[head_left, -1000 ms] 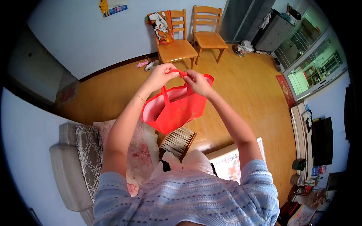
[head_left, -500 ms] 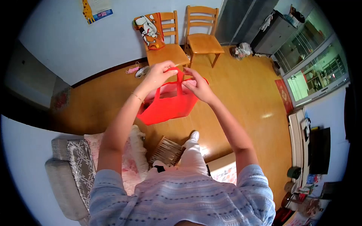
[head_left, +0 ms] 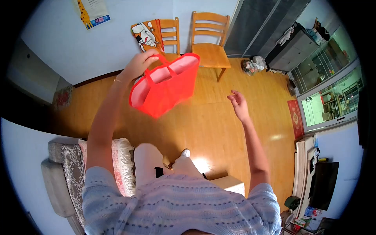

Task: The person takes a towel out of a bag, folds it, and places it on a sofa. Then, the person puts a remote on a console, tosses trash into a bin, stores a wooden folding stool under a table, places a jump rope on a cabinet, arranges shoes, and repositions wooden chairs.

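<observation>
A red tote bag [head_left: 172, 90] hangs in the air in front of me, its pale pink lining showing through the open top. My left hand [head_left: 141, 62] is closed around the bag's handles at the upper left. To the right of the bag, apart from it, my right hand [head_left: 239, 105] hovers over the floor with loosely curled, parted fingers and nothing in them. The inside bottom of the bag is hidden.
Two wooden chairs [head_left: 209, 55] stand against the far wall, one draped with an orange cartoon cloth [head_left: 148, 37]. A sofa [head_left: 56, 184] is at the left. A cardboard box [head_left: 225, 183] sits by my legs. Plastic bags [head_left: 254, 65] lie near the dark cabinet [head_left: 291, 49].
My right hand has let go of the bag and moved right and down. My left hand has carried the bag up and left, and its opening has turned more toward me.
</observation>
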Tool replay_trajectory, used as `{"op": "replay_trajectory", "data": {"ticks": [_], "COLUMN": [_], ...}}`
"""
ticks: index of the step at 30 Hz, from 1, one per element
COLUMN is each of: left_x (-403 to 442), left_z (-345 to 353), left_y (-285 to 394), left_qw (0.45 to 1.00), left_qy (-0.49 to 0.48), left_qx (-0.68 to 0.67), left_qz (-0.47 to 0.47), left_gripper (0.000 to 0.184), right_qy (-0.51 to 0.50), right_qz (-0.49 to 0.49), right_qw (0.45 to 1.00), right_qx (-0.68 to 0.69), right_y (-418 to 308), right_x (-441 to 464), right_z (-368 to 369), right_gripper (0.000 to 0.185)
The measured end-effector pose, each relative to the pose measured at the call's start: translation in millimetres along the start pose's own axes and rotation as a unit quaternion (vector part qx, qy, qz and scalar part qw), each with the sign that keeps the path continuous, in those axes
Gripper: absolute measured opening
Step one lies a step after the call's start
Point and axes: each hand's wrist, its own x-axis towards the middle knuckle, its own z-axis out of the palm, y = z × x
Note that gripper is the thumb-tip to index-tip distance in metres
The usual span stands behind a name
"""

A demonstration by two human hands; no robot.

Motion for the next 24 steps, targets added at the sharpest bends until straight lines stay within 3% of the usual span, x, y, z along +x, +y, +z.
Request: {"op": "replay_trajectory", "data": {"ticks": [5, 14, 16, 20, 22, 24], "left_x": [47.9, 118.8, 138.5, 174.3, 187.9, 202.7], "left_z": [2.7, 14.4, 17.1, 16.7, 0.8, -6.2], "left_y": [-11.1, -71.9, -99.0, -151.9, -162.7, -185.3], "left_qw": [0.998, 1.000, 0.998, 0.996, 0.994, 0.991], "left_qy": [-0.011, -0.008, -0.007, -0.026, -0.075, -0.116], "left_qx": [0.008, -0.028, -0.008, -0.004, 0.002, -0.027], "left_qz": [0.055, 0.002, 0.057, 0.087, 0.075, 0.066], "left_gripper": [0.018, 0.018, 0.017, 0.020, 0.021, 0.020], "right_qy": [-0.007, 0.008, -0.001, -0.046, -0.054, -0.093], "right_qz": [0.000, -0.016, -0.048, -0.123, -0.212, -0.210], "right_qw": [0.999, 0.999, 0.999, 0.991, 0.976, 0.973], "right_qx": [0.045, 0.027, -0.021, -0.036, -0.008, 0.009], "right_y": [16.5, -18.8, -34.1, -73.7, -96.4, -90.6], "right_x": [14.8, 108.7, 144.7, 235.7, 276.8, 325.8], "right_z": [12.2, 48.8, 66.1, 134.9, 186.1, 236.0], "right_gripper": [0.034, 0.032, 0.033, 0.040, 0.042, 0.041]}}
